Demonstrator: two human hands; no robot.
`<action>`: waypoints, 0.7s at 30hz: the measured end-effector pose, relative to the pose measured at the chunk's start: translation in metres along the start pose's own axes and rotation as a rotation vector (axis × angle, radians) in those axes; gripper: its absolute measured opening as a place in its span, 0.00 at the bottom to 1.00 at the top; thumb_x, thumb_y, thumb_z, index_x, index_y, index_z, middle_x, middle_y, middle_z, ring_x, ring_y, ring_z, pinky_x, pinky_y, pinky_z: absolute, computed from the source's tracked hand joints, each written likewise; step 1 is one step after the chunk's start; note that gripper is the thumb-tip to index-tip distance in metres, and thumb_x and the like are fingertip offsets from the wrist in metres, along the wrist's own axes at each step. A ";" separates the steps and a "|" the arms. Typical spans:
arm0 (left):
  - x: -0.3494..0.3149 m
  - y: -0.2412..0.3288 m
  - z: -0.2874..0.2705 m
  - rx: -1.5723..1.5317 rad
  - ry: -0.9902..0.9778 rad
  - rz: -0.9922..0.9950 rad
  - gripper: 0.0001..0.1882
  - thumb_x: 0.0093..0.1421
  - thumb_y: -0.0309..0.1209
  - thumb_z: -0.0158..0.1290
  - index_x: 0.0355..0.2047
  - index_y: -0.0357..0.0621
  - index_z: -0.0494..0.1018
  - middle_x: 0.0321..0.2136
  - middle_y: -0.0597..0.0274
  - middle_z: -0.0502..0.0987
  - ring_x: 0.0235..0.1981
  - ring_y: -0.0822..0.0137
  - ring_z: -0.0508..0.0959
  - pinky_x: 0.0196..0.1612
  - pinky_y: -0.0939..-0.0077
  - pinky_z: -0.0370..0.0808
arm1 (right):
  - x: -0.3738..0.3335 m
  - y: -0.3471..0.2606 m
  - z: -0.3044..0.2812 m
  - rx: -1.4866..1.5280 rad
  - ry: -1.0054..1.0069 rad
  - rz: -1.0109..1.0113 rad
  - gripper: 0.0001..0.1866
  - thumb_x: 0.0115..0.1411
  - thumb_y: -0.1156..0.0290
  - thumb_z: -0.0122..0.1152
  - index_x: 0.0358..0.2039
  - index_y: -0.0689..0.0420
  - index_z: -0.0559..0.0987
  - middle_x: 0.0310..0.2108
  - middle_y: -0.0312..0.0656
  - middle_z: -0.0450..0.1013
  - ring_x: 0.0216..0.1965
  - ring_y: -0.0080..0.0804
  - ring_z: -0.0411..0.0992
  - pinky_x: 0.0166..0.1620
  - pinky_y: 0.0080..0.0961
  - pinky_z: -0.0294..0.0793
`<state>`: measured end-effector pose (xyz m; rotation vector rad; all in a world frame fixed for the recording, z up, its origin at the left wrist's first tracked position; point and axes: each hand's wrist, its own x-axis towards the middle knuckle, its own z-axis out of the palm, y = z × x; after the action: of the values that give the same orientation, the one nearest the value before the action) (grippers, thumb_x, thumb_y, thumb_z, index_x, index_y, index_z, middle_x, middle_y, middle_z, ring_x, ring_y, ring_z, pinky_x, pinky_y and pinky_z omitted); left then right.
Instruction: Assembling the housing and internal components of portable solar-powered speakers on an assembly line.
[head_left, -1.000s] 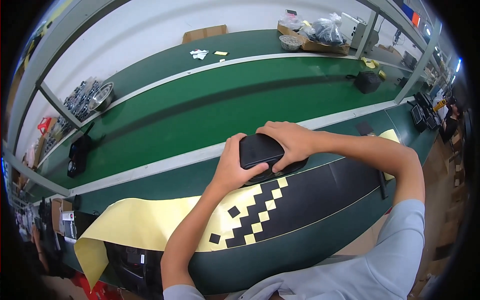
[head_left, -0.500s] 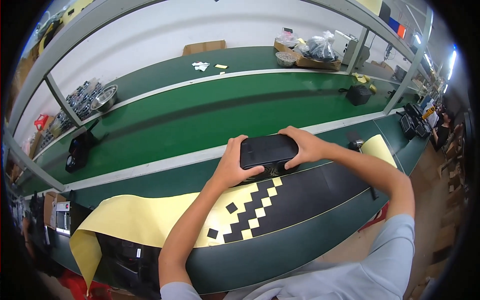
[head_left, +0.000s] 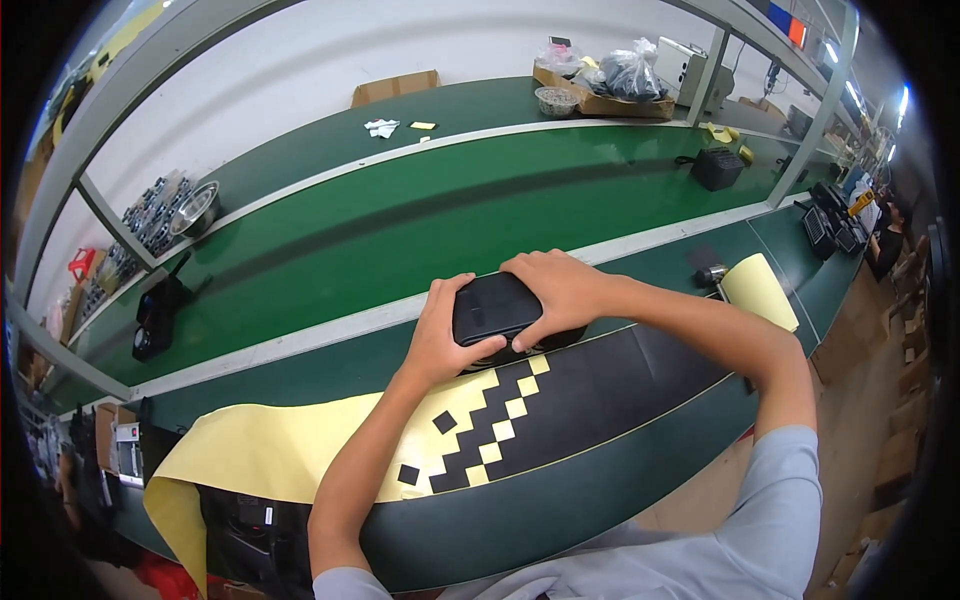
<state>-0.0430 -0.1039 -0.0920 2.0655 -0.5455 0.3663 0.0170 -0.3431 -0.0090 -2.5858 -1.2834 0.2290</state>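
A black box-shaped device (head_left: 492, 308) with rounded corners stands on the green bench, just behind a long strip. My left hand (head_left: 438, 335) is closed on its left end, thumb on the near edge. Its right part is under my right hand (head_left: 560, 290), whose fingers lie over the top and far edge and whose thumb presses the near edge. Before the hands lies the yellow backing strip (head_left: 290, 450) with a black sheet (head_left: 610, 385) on it, cut into squares along its left end. A loose black square (head_left: 444, 422) sits on the bare yellow part.
The strip's left end hangs over a black device (head_left: 265, 530). On the right is a yellow roll (head_left: 760, 292). Across the green conveyor belt (head_left: 400, 220) are a metal bowl (head_left: 196, 210) and a carton of bagged parts (head_left: 610, 100). Another black device (head_left: 717, 168) rests on the belt.
My right hand has slid left over the top of the device, and its thumb now lies near my left thumb. Both hands still hold the device; the whole view has shifted slightly.
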 end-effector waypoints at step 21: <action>0.023 -0.048 -0.025 -0.364 -0.026 -0.423 0.18 0.73 0.37 0.50 0.45 0.32 0.78 0.38 0.63 0.78 0.39 0.74 0.74 0.46 0.78 0.72 | 0.060 0.014 0.028 -0.057 0.229 0.144 0.32 0.69 0.44 0.45 0.32 0.59 0.86 0.33 0.51 0.80 0.43 0.47 0.76 0.51 0.49 0.67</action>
<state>0.0001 -0.0656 -0.1028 1.7724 -0.1623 -0.0111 0.0570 -0.2988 -0.0414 -2.6615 -1.0407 -0.0781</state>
